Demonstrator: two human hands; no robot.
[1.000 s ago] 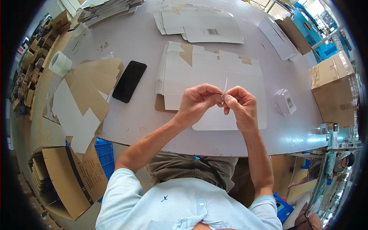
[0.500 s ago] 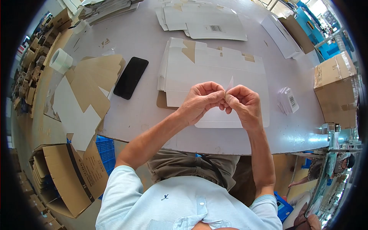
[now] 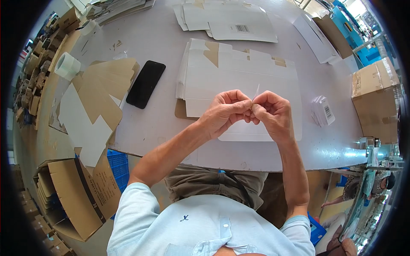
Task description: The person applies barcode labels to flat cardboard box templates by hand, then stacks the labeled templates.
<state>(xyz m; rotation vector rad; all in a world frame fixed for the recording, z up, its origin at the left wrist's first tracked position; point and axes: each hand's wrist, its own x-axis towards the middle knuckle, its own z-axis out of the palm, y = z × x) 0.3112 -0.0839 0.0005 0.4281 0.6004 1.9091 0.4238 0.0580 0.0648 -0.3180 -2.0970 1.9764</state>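
Observation:
My left hand (image 3: 224, 112) and my right hand (image 3: 273, 114) meet fingertip to fingertip above the table, both pinching a small thin white slip (image 3: 256, 91) that sticks up between them. Directly under the hands lies a stack of flat white carton blanks (image 3: 239, 70). A small pile of barcode labels (image 3: 323, 110) sits to the right of my right hand.
A black phone (image 3: 145, 83) lies left of the blanks. Brown and white flattened cartons (image 3: 95, 106) and a tape roll (image 3: 67, 66) are at the left. More white blanks (image 3: 230, 21) lie at the back. A brown box (image 3: 376, 98) stands at the right, an open carton (image 3: 72, 196) below the table edge (image 3: 239, 164).
Both hands stay together, shifted slightly right with the view. The slip between the fingertips has changed tilt a little; nothing was picked up or set down.

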